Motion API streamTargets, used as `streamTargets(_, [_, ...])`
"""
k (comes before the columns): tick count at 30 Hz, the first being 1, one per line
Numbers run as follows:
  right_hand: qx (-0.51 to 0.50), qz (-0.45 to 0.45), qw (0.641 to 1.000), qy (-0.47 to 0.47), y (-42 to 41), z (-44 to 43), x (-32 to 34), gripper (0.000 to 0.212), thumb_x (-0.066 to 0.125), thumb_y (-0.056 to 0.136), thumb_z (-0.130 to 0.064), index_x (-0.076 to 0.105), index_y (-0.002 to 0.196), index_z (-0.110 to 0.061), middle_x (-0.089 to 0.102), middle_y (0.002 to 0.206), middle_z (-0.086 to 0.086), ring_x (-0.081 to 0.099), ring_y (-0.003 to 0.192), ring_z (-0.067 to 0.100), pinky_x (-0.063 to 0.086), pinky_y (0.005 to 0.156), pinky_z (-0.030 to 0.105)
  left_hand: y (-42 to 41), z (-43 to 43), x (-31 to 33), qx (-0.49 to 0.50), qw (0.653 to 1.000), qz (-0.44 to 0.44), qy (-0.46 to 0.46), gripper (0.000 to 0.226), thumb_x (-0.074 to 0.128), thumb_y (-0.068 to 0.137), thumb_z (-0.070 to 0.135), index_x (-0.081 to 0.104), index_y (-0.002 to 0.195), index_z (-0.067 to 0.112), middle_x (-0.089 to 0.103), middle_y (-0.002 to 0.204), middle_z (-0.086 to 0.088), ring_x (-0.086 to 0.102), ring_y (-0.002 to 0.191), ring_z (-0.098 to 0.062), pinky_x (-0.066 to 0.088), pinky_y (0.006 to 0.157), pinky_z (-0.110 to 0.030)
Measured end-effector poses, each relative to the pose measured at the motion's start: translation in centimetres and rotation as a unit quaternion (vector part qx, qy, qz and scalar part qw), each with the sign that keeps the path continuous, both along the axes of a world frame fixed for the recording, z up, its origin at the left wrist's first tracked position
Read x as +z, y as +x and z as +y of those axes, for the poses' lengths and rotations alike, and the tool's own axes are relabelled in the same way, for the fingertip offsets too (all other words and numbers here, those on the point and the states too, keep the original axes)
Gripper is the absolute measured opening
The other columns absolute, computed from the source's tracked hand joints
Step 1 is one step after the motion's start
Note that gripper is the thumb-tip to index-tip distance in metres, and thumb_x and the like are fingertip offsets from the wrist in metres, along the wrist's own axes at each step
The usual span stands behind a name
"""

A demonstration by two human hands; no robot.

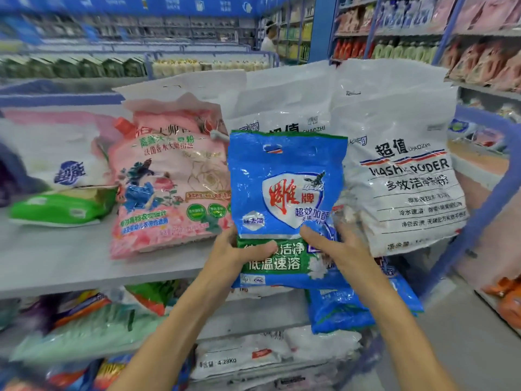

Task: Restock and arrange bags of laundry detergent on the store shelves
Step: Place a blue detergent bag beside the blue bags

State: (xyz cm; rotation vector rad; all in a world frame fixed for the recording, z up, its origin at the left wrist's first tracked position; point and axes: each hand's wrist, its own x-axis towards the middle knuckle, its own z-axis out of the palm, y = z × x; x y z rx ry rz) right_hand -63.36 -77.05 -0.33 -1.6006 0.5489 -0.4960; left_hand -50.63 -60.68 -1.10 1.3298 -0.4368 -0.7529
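Gripping upright blue bag (287,187) low with left hand (242,249) and right hand (334,244), just before shelf (70,258), between pink bag (169,179) and white bag (408,179).

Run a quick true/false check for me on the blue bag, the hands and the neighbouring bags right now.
1. The left hand and the right hand both grip the blue bag near its bottom. True.
2. The pink bag stands to the right of the blue bag. False: it stands to its left, on the shelf.
3. A white bag stands to the right of the blue bag. True.
4. The green bag stands upright. False: it lies flat on the shelf, far left.
5. The blue bag is held upside down. False: its handle hole is at the top.
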Motion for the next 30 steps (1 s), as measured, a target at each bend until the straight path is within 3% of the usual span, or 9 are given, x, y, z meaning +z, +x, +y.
streamTargets(4, [0.064,0.008,0.996,0.056,2.1,3.8,0.0,0.049,0.086,0.071,-0.04,0.072,0.113,-0.02,0.079,0.105,-0.001,0.075,0.101,0.022,0.054,0.102,0.048,0.9,4.9,-0.1,0.04,0.999,0.01,0.008,0.055,0.083,0.067,0.026,0.063,0.116,0.011,0.079,0.097,-0.009,0.078,0.082,-0.028,0.062,0.067,-0.037])
streamTargets(8, [0.083,-0.003,0.994,0.064,4.5,9.2,-0.2,0.028,0.082,0.079,-0.023,0.074,0.106,-0.018,0.08,0.099,-0.001,0.076,0.095,0.021,0.057,0.094,0.041,2.3,10.3,-0.1,0.104,0.994,0.043,0.01,0.083,0.086,0.06,0.065,0.064,0.127,0.021,0.077,0.111,-0.007,0.076,0.098,-0.03,0.059,0.09,-0.051])
streamTargets(11, [0.104,-0.004,0.989,0.107,6.6,14.1,-0.7,0.031,0.089,0.069,-0.014,0.077,0.098,-0.014,0.08,0.096,0.007,0.077,0.088,0.027,0.058,0.094,0.05,3.1,15.6,0.2,0.146,0.988,0.046,-0.008,0.07,0.082,0.069,0.057,0.067,0.126,0.02,0.077,0.11,-0.009,0.076,0.097,-0.03,0.06,0.09,-0.051])
streamTargets(14, [0.143,-0.006,0.977,0.158,8.9,19.4,-1.0,0.038,0.092,0.053,-0.014,0.082,0.09,-0.014,0.079,0.099,0.016,0.076,0.087,0.035,0.058,0.091,0.057,3.8,21.8,0.3,0.202,0.977,0.07,-0.007,0.074,0.087,0.065,0.06,0.071,0.121,0.015,0.077,0.109,-0.014,0.074,0.099,-0.036,0.057,0.093,-0.057])
streamTargets(20, [0.252,-0.041,0.949,0.183,12.5,30.7,-0.5,0.055,0.095,0.059,-0.024,0.076,0.108,-0.011,0.079,0.099,0.012,0.078,0.081,0.029,0.062,0.066,0.035,4.5,34.5,0.8,0.287,0.955,0.069,-0.011,0.06,0.079,0.067,0.066,0.077,0.1,0.016,0.078,0.097,-0.013,0.075,0.092,-0.035,0.057,0.092,-0.052])
streamTargets(23, [0.27,-0.058,0.944,0.18,14.1,36.5,-0.4,0.062,0.095,0.051,-0.052,0.081,0.103,-0.021,0.079,0.105,0.005,0.077,0.091,0.026,0.06,0.083,0.04,4.4,40.3,1.1,0.306,0.95,0.06,-0.021,0.063,0.082,0.067,0.066,0.077,0.11,0.02,0.077,0.108,-0.015,0.073,0.102,-0.037,0.054,0.097,-0.057])
streamTargets(24, [0.275,-0.06,0.942,0.183,14.7,38.2,-0.5,0.059,0.095,0.051,-0.056,0.081,0.101,-0.027,0.079,0.107,0.005,0.076,0.096,0.027,0.058,0.092,0.045,4.3,42.1,1.3,0.317,0.947,0.056,-0.025,0.056,0.082,0.066,0.066,0.08,0.102,0.022,0.077,0.107,-0.015,0.074,0.1,-0.036,0.055,0.097,-0.056])
streamTargets(26, [0.288,-0.066,0.935,0.196,15.4,41.8,-0.5,0.049,0.089,0.062,-0.052,0.081,0.103,-0.027,0.078,0.111,0.008,0.075,0.102,0.031,0.053,0.102,0.054,4.1,45.7,1.5,0.338,0.94,0.042,-0.029,0.047,0.077,0.066,0.066,0.081,0.089,0.024,0.078,0.102,-0.013,0.074,0.097,-0.035,0.055,0.095,-0.055])
streamTargets(30, [0.322,-0.052,0.914,0.241,16.7,48.2,0.0,0.035,0.078,0.077,-0.031,0.08,0.108,-0.014,0.077,0.111,0.015,0.074,0.1,0.038,0.054,0.099,0.057,4.2,52.0,2.0,0.393,0.919,0.018,-0.026,0.07,0.078,0.069,0.068,0.073,0.118,0.019,0.076,0.112,-0.013,0.074,0.102,-0.036,0.053,0.097,-0.062])
